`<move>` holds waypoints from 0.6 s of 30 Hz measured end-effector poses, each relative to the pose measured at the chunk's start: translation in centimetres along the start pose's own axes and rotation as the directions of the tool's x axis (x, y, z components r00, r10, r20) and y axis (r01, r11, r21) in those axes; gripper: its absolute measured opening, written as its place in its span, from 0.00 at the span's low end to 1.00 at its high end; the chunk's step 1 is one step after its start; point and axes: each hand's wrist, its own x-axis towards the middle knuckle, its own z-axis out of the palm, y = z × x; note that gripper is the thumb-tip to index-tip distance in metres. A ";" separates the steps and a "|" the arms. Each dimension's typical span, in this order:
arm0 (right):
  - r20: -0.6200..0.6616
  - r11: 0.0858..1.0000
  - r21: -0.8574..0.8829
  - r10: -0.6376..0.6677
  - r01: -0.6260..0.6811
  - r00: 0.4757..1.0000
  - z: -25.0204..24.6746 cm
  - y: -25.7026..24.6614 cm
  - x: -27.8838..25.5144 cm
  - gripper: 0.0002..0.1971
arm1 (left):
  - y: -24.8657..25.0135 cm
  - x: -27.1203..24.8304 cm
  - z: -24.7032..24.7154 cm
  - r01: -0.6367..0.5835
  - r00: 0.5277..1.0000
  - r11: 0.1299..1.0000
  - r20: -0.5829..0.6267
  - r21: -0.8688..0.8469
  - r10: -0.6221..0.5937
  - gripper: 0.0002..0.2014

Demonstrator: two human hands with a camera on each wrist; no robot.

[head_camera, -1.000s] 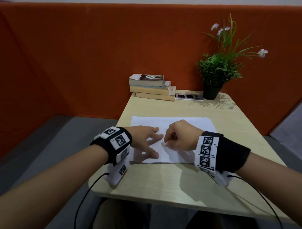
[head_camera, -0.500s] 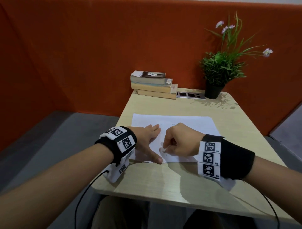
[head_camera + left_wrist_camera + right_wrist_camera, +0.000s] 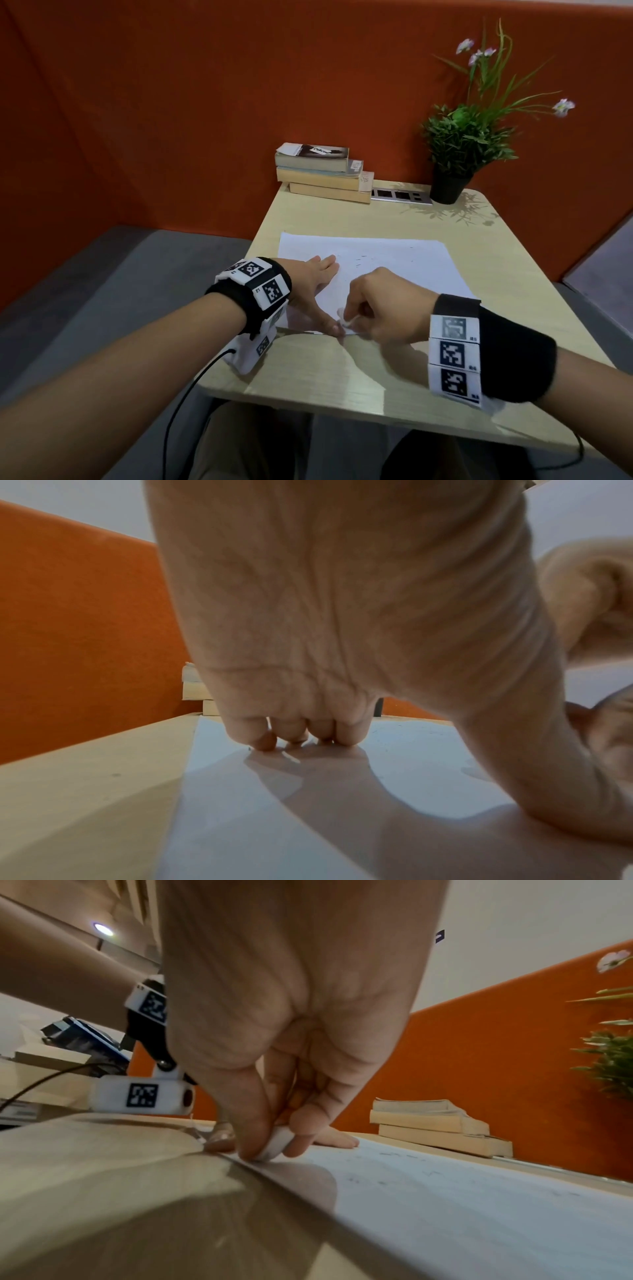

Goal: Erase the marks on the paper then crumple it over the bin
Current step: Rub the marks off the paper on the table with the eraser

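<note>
A white sheet of paper (image 3: pixel 394 260) lies flat on the wooden table (image 3: pixel 342 219), with faint pencil marks (image 3: pixel 359 262) near its middle. My left hand (image 3: pixel 317 291) presses flat on the paper's left part, fingers straight, thumb stretched toward the near edge. My right hand (image 3: pixel 349 322) pinches a small white eraser (image 3: pixel 346 320) between thumb and fingers and holds it down on the paper close to its near edge. In the right wrist view the eraser (image 3: pixel 277 1144) touches the paper (image 3: pixel 462 1204) right by that edge. The left wrist view shows fingertips (image 3: pixel 291 737) on the paper (image 3: pixel 308 818). No bin is in view.
A stack of three books (image 3: pixel 322 173) sits at the table's far edge, next to a metal socket panel (image 3: pixel 400 196). A potted plant (image 3: pixel 459 147) stands at the far right corner. An orange partition (image 3: pixel 171 102) walls off the back and left.
The right hand has drawn the eraser toward me, from mid-sheet to near the paper's near edge. The left hand stays pressed on the paper; its fingers have closed together.
</note>
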 end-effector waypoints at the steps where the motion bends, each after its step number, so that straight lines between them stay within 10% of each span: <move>1: -0.001 1.000 -0.006 0.003 -0.003 1.000 -0.2 0.0 0.2 0.05 | 0.0 -0.1 -0.1 0.000 1.000 1.000 -0.007 0.002 0.000 0.66; 18: 0.010 1.000 0.002 0.017 -0.017 1.000 -0.3 0.0 0.0 0.06 | 0.2 -0.3 -0.1 0.005 1.000 1.000 -0.008 0.000 -0.005 0.64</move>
